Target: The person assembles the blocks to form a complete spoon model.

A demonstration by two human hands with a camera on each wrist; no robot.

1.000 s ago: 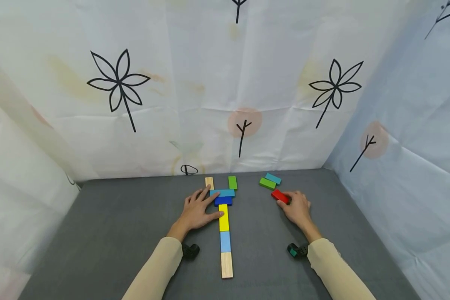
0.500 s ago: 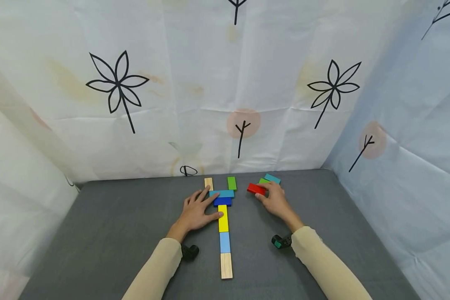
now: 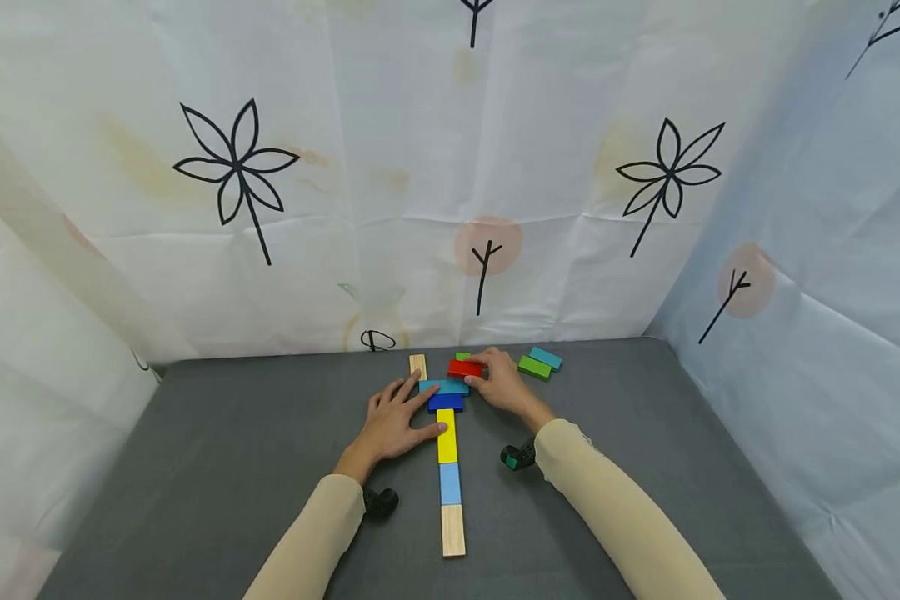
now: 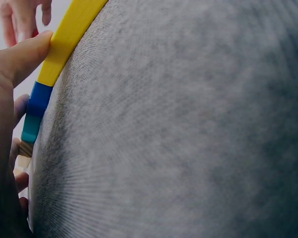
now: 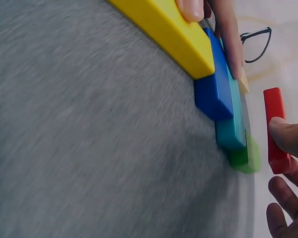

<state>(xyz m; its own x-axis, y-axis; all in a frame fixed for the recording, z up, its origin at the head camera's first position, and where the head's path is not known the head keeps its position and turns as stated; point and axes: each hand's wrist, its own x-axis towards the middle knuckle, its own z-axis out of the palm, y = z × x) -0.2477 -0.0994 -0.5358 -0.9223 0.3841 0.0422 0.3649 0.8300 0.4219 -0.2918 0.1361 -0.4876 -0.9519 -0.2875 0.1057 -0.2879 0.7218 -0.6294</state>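
Note:
My right hand (image 3: 501,382) pinches a red wooden block (image 3: 463,368) between thumb and fingers, over the near part of a green block (image 3: 462,356). In the right wrist view the red block (image 5: 275,130) appears raised off the table. Spread out, my left hand (image 3: 393,423) touches the laid row: its thumb is on the yellow block (image 3: 447,446), its index finger on the teal block (image 3: 450,387), another fingertip at the far plain wood block (image 3: 417,365). Between teal and yellow lies a dark blue block (image 3: 446,402). A light blue block (image 3: 450,483) and a plain block (image 3: 453,531) continue the line nearer me.
A second green block (image 3: 534,367) and another teal block (image 3: 546,358) lie side by side at the back right. The grey table (image 3: 217,467) ends at a white printed cloth (image 3: 390,208) behind and at both sides.
My right hand has carried the red block leftward from beside the loose green and teal blocks to above the green one in the figure. The left hand has stayed in place.

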